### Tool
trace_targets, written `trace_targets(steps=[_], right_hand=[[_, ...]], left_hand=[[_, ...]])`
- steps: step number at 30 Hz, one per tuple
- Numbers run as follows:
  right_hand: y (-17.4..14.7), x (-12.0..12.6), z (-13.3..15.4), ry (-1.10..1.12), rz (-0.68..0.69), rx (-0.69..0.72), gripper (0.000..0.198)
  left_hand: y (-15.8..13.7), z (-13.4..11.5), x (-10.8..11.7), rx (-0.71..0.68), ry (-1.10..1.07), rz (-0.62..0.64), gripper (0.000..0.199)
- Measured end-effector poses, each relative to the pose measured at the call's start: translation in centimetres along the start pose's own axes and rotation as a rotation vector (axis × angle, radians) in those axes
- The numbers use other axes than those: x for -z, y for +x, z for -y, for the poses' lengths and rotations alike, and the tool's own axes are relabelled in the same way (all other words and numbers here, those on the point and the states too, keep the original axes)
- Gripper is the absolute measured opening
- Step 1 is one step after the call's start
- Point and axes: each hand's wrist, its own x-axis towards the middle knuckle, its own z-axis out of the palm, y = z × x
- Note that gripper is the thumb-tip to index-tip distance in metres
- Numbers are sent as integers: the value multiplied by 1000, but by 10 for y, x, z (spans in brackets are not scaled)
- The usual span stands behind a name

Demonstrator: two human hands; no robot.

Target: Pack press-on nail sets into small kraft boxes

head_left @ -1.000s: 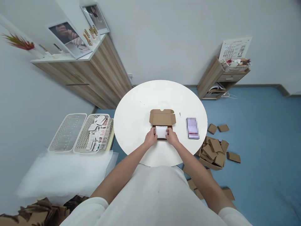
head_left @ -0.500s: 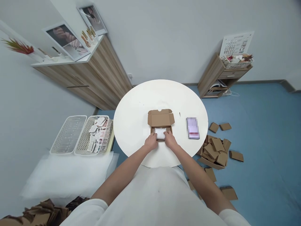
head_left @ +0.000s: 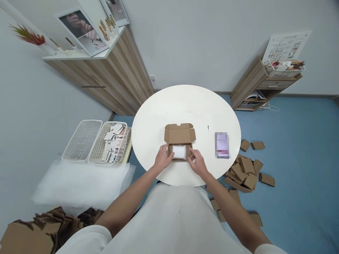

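Observation:
An open brown cardboard mailer box (head_left: 180, 135) lies on the white round table, its lid folded back away from me. Inside rests a white wrapped packet (head_left: 179, 152), flat on the box floor. My left hand (head_left: 162, 158) grips the left wall of the box, fingers along the outside and thumb over the inside near the packet. By the right wall is my right hand (head_left: 197, 162), its thumb and fingers bent and apart, the fingertips close to the box edge. Whether those fingertips touch the cardboard is hard to see.
On the white table (head_left: 185, 102) a pixelated purple item (head_left: 222, 145) lies to the right. Flat cardboard boxes (head_left: 245, 173) are heaped on the floor at right. To the left stand a white basket of packets (head_left: 111, 143), white sheets (head_left: 84, 183) and stacked cardboard (head_left: 29, 236).
Both hands have drawn off the packet and spread outward to the sides of the box. The packet stays inside. My view has shifted slightly.

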Motion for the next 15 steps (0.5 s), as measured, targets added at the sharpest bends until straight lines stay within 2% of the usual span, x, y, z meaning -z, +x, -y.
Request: trace_targets(steps=[2, 4, 5, 7, 10, 15], right_hand=[[11, 14, -7, 91, -111, -151, 44], [30, 26, -14, 232, -192, -370, 46], [41, 31, -17, 329, -191, -481, 44], [62, 37, -20, 513, -147, -646, 44], [84, 37, -20, 629, -108, -724, 45], [97, 33, -8, 494, 77, -645, 54]], left_hand=[[15, 6, 12, 172, -144, -44, 55], [33, 11, 22, 374, -337, -12, 55], [42, 13, 25, 451, -441, 36, 57], [55, 15, 29, 519, -588, 97, 61], [66, 16, 29, 517, -670, 169, 66], [73, 12, 26, 464, -646, 241, 75]])
